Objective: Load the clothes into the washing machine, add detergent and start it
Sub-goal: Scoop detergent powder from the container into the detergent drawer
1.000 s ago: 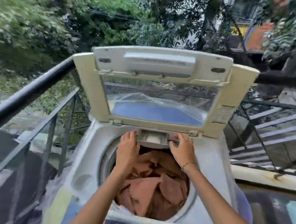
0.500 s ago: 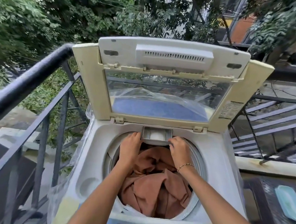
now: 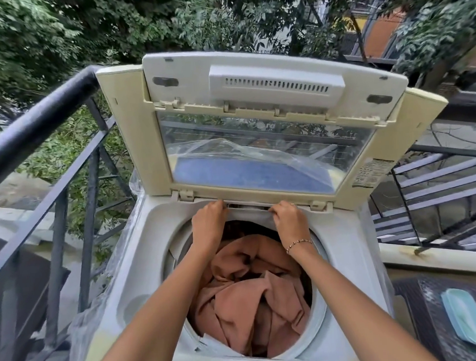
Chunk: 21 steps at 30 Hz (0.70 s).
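left hand (image 3: 208, 222), right hand (image 3: 287, 219) gripping detergent drawer (image 3: 246, 206) ends, fingers curled, pushing it nearly flush; was sticking out earlier. clothes (image 3: 254, 295) loaded below wrists; start pending.

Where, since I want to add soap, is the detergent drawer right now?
Head view, centre: the detergent drawer sits at the back rim of the tub, just under the raised lid, held between the left hand and right hand.

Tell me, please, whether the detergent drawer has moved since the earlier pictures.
Yes. The detergent drawer has slid back into the washing machine, toward the lid hinge; only a sliver shows between the left hand and right hand.
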{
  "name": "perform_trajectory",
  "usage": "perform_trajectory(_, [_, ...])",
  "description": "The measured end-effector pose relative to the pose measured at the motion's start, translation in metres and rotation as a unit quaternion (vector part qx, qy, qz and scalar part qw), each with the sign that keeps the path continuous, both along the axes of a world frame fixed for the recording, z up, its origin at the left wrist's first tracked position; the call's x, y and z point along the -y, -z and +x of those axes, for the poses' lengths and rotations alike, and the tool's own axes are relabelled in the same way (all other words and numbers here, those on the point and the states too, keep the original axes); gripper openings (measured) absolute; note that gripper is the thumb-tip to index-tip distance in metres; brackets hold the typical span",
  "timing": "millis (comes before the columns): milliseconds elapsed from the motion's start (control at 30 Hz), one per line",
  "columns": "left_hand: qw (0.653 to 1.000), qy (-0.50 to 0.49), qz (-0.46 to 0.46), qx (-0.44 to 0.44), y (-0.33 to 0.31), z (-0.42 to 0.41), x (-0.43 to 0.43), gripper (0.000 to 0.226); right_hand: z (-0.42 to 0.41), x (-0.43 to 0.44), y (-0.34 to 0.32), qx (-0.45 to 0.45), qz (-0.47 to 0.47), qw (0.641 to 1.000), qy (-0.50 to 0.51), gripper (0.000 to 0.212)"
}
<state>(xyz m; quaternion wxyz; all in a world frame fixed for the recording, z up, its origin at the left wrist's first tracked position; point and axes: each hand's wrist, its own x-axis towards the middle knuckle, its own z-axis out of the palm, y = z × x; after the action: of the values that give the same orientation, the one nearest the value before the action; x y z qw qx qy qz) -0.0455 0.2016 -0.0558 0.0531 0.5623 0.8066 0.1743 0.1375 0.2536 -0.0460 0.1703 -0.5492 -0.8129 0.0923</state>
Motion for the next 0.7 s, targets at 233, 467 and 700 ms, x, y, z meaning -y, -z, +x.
perform_trajectory(233, [0.999, -0.02, -0.03, -0.007, 0.002, -0.008, -0.007, 0.04, -0.001, -0.007, 0.0, 0.006, 0.011, 1.0, 0.003, 0.007])
perform_trajectory(467, [0.999, -0.03, -0.037, 0.0, -0.003, -0.008, -0.007, 0.045, -0.003, -0.009, 0.0, 0.009, 0.009, 1.0, 0.004, 0.007])
perform_trajectory(700, [0.998, -0.021, -0.017, 0.048, -0.018, 0.002, -0.001, 0.052, 0.0, -0.01, -0.013, -0.009, 0.015, 1.0, -0.024, 0.004])
